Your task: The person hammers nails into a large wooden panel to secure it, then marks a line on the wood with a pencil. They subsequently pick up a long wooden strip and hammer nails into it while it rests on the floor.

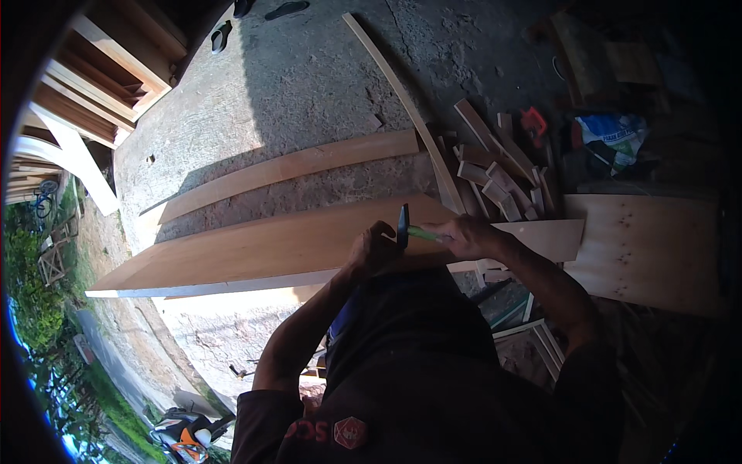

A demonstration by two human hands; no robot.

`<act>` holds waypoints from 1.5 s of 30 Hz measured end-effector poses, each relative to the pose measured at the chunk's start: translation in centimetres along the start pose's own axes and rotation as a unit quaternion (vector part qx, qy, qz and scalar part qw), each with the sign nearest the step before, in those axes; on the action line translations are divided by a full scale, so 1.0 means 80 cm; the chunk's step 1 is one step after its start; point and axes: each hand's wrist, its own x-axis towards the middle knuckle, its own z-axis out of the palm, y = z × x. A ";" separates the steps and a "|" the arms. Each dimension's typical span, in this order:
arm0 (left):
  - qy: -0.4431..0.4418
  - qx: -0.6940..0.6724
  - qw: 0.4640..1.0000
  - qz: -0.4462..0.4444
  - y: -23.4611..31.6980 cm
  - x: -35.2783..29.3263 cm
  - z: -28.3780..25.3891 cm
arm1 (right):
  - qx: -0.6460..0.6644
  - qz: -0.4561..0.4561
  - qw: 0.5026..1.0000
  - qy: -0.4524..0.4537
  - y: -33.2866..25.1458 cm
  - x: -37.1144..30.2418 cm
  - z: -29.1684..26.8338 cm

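A long wooden board (255, 251) lies across in front of me, its pale near edge in sunlight. My right hand (469, 237) is closed round the green handle of a hammer (403, 225). The dark hammer head stands over the board close to its right end. Right beside the head, my left hand (376, 246) rests at the board with its fingers bent together in a pinch. Whatever those fingers hold, if anything, is too small and shaded to make out.
Beyond the board, a second plank (301, 164) lies on the concrete floor (317, 85). A narrow strip (398, 91) leans toward a heap of wood offcuts (502, 182). A plywood sheet (657, 247) lies at right. Wooden frames (108, 69) stand far left.
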 end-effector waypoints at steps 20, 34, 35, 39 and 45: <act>-0.065 0.335 0.905 0.253 -0.012 -0.044 -0.040 | -0.026 0.000 0.999 -0.035 0.002 0.011 -0.022; -0.043 0.310 0.915 0.255 0.003 -0.041 -0.047 | 0.145 0.029 0.967 0.208 0.019 0.036 -0.043; -0.050 0.313 0.915 0.249 0.000 -0.043 -0.048 | 0.117 0.041 0.971 0.206 0.007 0.030 -0.032; -0.039 0.330 0.904 0.269 -0.003 -0.041 -0.045 | -0.051 -0.081 0.995 -0.007 0.032 0.030 -0.028; -0.072 0.297 0.924 0.231 0.006 -0.050 -0.042 | 0.014 -0.080 0.995 0.056 0.036 0.028 -0.001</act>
